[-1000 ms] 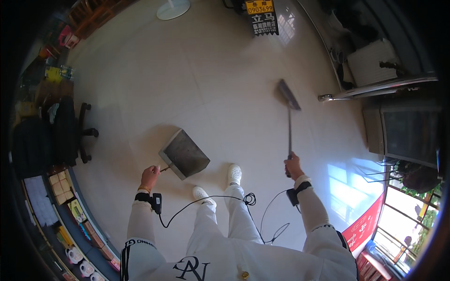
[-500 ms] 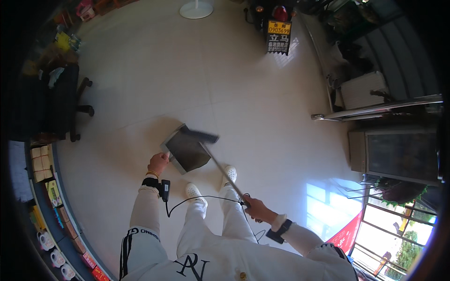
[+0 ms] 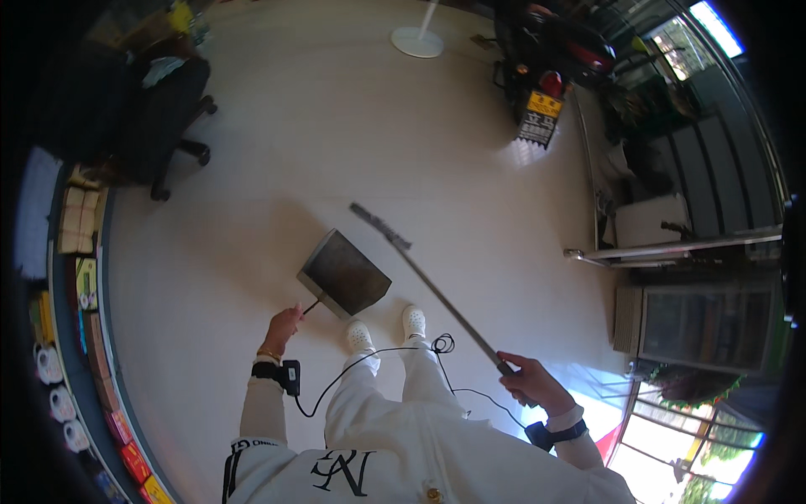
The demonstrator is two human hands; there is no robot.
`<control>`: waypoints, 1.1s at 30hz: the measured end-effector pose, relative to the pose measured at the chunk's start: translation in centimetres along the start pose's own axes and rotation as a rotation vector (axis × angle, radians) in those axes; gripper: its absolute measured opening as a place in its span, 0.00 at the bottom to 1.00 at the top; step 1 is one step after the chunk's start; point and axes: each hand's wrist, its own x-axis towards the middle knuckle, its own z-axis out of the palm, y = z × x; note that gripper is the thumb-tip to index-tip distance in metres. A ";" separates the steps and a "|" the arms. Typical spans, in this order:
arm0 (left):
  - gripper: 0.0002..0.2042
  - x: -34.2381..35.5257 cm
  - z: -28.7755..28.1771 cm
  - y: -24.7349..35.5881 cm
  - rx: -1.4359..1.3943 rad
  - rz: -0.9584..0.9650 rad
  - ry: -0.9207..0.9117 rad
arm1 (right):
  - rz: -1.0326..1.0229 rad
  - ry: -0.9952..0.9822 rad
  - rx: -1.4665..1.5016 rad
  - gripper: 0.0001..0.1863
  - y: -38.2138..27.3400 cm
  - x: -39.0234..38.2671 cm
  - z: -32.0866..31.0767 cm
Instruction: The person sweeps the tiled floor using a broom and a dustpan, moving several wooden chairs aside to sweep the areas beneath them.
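My left hand (image 3: 284,326) is closed on the thin handle of a grey metal dustpan (image 3: 346,273), whose pan is in front of my feet. In my right hand (image 3: 537,385) is the grip end of a long-handled broom (image 3: 449,304). Its shaft slants up and left to a narrow dark head just beyond the pan, apart from it. Whether the broom head touches the floor I cannot tell. A black cable (image 3: 336,378) runs between the dark bands on my two wrists, with a loop near my shoes.
A black wheeled chair (image 3: 172,109) stands at the far left, above a shelf (image 3: 101,336) of packaged goods. At the far right is a parked scooter (image 3: 541,92), with a metal rail (image 3: 672,252) and a glass-fronted cabinet (image 3: 705,328) nearer. A white round base (image 3: 417,42) stands far ahead.
The broom head has come off the dustpan to a spot beyond it. My right hand has moved right with the handle. The view has turned, shifting the chair and scooter.
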 end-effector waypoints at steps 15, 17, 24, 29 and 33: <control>0.26 -10.1 -1.4 -14.3 -0.095 -0.331 0.526 | -0.144 0.024 0.094 0.10 -2.6 16.0 -5.2; 0.26 -12.5 -2.2 -17.1 0.086 -0.376 0.616 | -0.128 0.006 0.058 0.07 -3.9 17.6 -6.2; 0.13 -25.7 1.8 -14.8 -0.657 -0.043 1.306 | -0.148 -0.093 -0.091 0.03 -9.8 25.1 -3.8; 0.12 -38.8 9.9 -15.3 -0.807 -0.002 1.508 | -0.234 -0.200 -0.222 0.04 -14.9 24.6 1.1; 0.15 -34.4 14.0 -18.5 -0.586 0.233 1.799 | -0.362 -0.247 -0.412 0.05 -18.9 23.1 7.6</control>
